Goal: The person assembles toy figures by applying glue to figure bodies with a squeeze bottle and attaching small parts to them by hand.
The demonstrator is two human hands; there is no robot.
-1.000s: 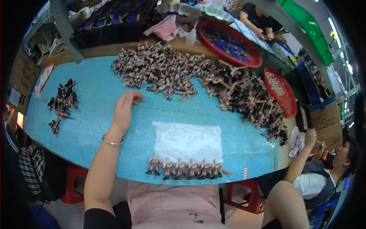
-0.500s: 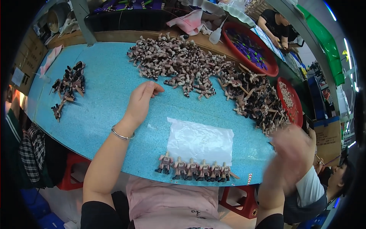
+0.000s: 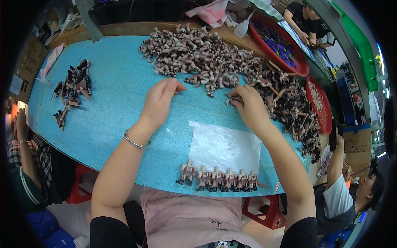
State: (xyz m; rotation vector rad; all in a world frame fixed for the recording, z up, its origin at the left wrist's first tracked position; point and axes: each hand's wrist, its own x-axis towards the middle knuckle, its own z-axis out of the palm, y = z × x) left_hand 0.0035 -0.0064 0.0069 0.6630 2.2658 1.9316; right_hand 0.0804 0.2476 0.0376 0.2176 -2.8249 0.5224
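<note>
Far L on the bench (image 3: pixel 115 99), a small dark cluster of figs (image 3: pixel 74 82) lay well out to the L of the left fingers, same as a sec earlier. The left hand (image 3: pixel 161 97) had hardly shifted over the bench: fingers loosely curled, nothing visible in them, tho couldn't tell if anything was tucked under. Just beyond those fingers, the big pale heap (image 3: pixel 194 53) spread R toward the other hand's fingertips.

Btwn the two hands, on the body side of both sets of fingers, lay a clear plastic sheet (image 3: pixel 225 144), w/ a row of six figs (image 3: pixel 217 180) along its near edge; count unchanged.

Main change: right hand (image 3: pixel 253 106). Not in view 1 s before, then a blur out R; now at the heap's near edge, its thumb and fingers around a small pale fig (image 3: pixel 228 98). Touching, prob.; firm grip or not, couldn't tell. Judging by that, work had gone from a reach to a pick, w/ nothing added to the row yet. Just R of those fingers sat the darker heap (image 3: pixel 295 107).
</note>
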